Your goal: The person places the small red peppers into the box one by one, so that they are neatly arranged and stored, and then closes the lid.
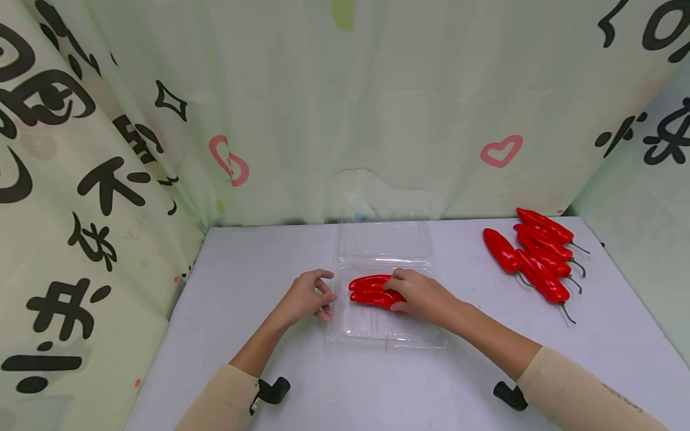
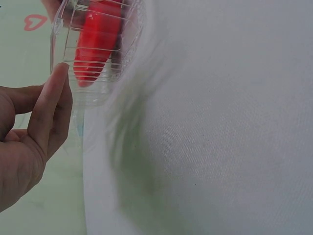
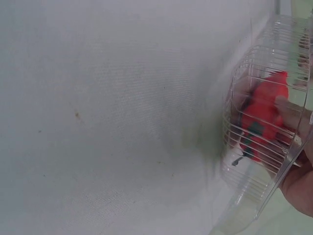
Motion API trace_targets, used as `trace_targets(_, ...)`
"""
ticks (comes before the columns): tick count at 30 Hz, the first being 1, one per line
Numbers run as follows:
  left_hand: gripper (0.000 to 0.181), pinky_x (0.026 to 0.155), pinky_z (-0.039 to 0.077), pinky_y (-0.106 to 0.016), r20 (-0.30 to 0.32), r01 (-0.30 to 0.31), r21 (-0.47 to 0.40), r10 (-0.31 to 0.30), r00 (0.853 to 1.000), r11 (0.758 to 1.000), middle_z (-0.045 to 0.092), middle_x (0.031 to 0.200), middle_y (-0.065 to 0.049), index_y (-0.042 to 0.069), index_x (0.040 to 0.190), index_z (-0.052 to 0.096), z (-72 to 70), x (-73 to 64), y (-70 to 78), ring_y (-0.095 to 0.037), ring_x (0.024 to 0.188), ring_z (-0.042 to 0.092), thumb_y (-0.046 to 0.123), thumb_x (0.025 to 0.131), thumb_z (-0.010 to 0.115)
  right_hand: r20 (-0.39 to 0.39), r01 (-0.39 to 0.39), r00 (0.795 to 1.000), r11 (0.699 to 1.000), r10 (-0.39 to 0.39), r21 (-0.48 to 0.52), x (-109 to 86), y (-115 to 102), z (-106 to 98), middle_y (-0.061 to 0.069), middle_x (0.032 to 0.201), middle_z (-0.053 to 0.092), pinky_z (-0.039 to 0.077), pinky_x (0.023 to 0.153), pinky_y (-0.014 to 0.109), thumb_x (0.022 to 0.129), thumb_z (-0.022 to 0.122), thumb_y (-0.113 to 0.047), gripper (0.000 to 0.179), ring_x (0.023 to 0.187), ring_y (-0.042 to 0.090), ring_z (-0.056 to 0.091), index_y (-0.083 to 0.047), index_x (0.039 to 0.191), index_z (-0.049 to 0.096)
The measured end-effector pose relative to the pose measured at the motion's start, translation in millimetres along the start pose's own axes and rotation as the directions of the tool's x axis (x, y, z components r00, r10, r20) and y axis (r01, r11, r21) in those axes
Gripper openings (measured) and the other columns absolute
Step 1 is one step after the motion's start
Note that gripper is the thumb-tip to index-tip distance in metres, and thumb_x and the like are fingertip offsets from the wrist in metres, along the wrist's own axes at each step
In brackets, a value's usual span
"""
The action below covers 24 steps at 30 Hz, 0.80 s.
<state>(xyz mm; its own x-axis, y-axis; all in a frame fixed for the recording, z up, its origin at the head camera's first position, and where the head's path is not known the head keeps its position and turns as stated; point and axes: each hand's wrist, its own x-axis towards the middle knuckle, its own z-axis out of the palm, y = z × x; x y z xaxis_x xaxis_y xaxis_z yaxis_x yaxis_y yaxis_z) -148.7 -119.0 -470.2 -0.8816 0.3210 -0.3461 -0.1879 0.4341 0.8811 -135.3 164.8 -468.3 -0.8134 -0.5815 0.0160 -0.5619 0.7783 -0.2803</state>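
Behind the box (image 1: 372, 334), a pale green curtain (image 1: 377, 108) of softly rippled fabric is hung, printed with black characters (image 1: 110, 185) and pink hearts (image 1: 502, 151). Beneath the box, a table (image 1: 377, 389) with a matte white surface is seen; its fine pebbled grain is brought out only by the wrist views. The box itself is clear, thin plastic, rectangular, its lid (image 1: 383, 240) folded open along the far side. Well right of the box, five loose peppers (image 1: 541, 277) are clustered: glossy, red, tapering, with thin curved stems. Just left of the box, the left hand (image 1: 306, 295) is held with fingers loosely bent, nothing grasped; contact with the wall cannot be told. Inside the box, two red peppers (image 1: 372, 297) are laid side by side; the nearer is pinched by the right hand (image 1: 417, 293). Through the ribbed plastic, a tapered tip (image 2: 87, 80) is shown by the left wrist view; a green calyx (image 3: 255, 128) and dark stem (image 3: 237, 160), hidden from the head view, by the right.
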Motion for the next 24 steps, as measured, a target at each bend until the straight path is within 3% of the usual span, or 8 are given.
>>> trace_targets(13, 0.052, 0.057, 0.063, -0.031, -0.014, 0.006, 0.023, -0.005, 1.000, 1.000, 0.064, 0.094, -0.013, -0.001, 0.144, 0.051, 2.1, 0.3, -1.8, -0.018, 0.059, 0.069, 0.004, 0.096, 0.070, -0.021, 0.026, 0.999, 0.999, -0.026, 0.019, -1.9, 0.3, -1.0, 0.006, 0.103, 0.066, 0.061, 0.073, 0.024, 0.081, 0.089, -0.020, 0.042, 0.089, 0.015, 0.061, -0.008, 0.119, 0.075)
trace_targets(24, 0.053, 0.057, 0.063, -0.033, -0.010, -0.006, -0.022, 0.005, 1.000, 1.000, 0.065, 0.095, -0.014, -0.002, 0.144, 0.051, 0.1, 0.5, -3.0, -0.018, 0.059, 0.070, 0.003, 0.096, 0.071, -0.032, 0.006, 0.999, 0.999, -0.005, 0.033, -4.4, 1.4, -3.2, 0.005, 0.107, 0.068, 0.063, 0.077, 0.028, 0.080, 0.090, -0.023, 0.045, 0.095, 0.016, 0.063, -0.010, 0.120, 0.075)
